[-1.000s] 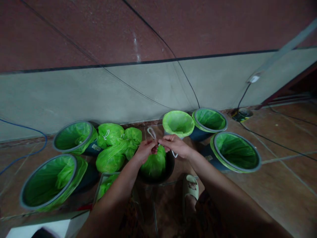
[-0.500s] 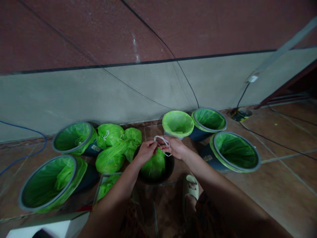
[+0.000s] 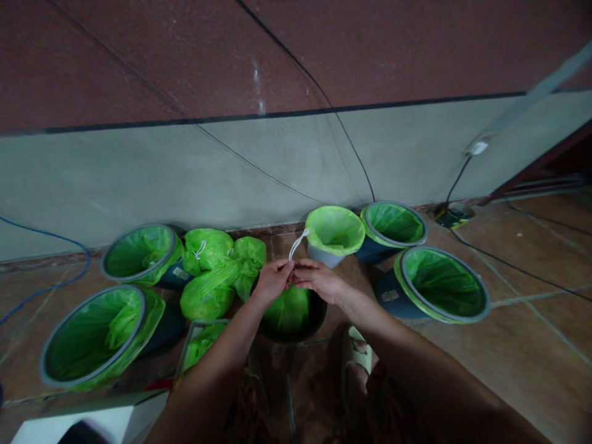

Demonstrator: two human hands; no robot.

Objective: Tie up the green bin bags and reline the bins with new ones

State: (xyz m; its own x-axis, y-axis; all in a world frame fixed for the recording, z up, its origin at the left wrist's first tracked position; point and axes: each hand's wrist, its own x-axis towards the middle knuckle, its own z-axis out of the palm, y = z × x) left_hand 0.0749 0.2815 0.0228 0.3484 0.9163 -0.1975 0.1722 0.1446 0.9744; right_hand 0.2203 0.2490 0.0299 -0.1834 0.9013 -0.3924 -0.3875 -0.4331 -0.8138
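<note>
Just above a dark bin [image 3: 319, 317], my left hand [image 3: 274, 279] and my right hand [image 3: 321, 280] meet with fingertips pinched together. Between them they grip the white drawstring [image 3: 295, 245] of a green trash bag [image 3: 289, 313], and its loop sticks up past my fingers. The bag's body sits inside the bin, its neck hidden under my hands. Beside my left hand, several tied green bags [image 3: 208, 296] lie bunched on the floor, one with a white bow on top. A white bin [image 3: 324, 253] with a light green liner stands behind my right hand.
Grey-rimmed bins with green liners stand at left [image 3: 92, 336] and right [image 3: 444, 283]. A tray [image 3: 187, 339] of green bags and a white box [image 3: 106, 425] are at lower left. Cables [image 3: 349, 148] hang along the wall [image 3: 139, 179]. My slipper [image 3: 358, 348] is on the tiles.
My hands have drawn closer together over the bin. The drawstring loop, earlier spread wide between my fingers, now stands up narrow above them.
</note>
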